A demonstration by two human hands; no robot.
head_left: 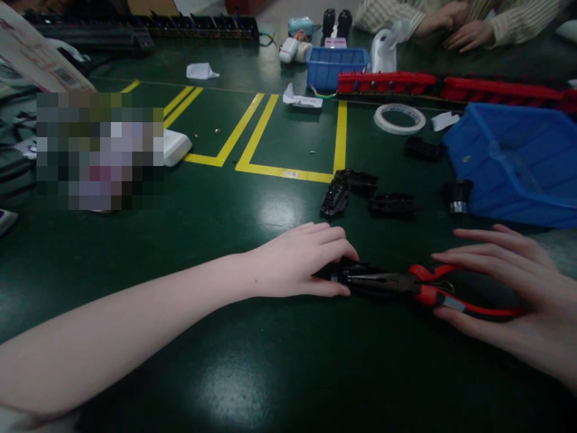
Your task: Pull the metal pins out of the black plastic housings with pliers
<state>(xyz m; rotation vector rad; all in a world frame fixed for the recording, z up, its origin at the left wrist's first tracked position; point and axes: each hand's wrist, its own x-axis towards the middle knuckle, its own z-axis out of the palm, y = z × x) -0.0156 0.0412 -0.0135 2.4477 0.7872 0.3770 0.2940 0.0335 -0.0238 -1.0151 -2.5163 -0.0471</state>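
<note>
Right up close, the person's left hand (311,258) has thumb and fingers pinching a black plastic part (367,267) on the green tabletop (360,373), right hand (518,288) fingers curved round the spread handles of red long-nose pliers (428,294); looks like plier work, so a squeeze calls for a steady left pinch. Part's dark, narrow, half hidden, can't tell if the jaws bite. Similar black parts (336,195) lie beyond, near a blue bin (518,162)

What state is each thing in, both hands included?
Left hand: closed on the black part
Right hand: loosely holding the pliers, fingers extended
Pliers: handles spread, nose at the black part
Black part: held at one end
Loose black pieces: lying on the table
Tape roll: lying flat
Small blue bin: upright
Large blue bin: partly out of frame, tilt unclear
</note>
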